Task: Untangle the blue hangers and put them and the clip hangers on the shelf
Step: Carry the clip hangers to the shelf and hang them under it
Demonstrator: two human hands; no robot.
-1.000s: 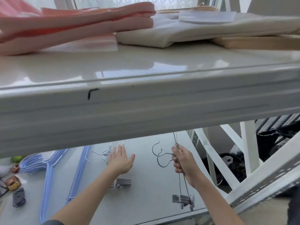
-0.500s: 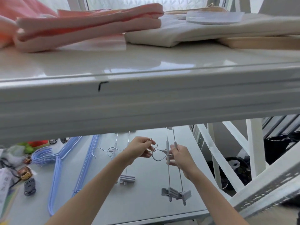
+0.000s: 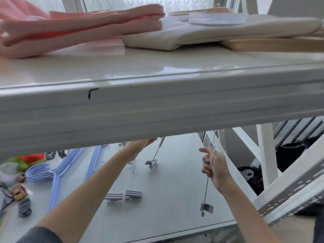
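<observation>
Grey clip hanger (image 3: 207,179) gripped in right hand (image 3: 213,166); left hand (image 3: 138,148), at 11 o'clock, grasp indeterminable. Advise lowering it flat, clips clear of neighbouring hangers (image 3: 123,196).

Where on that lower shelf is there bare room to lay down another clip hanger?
Bare shelf lies between the two clip hangers and the hanger in the right hand. The left is crowded with blue hangers.
</observation>
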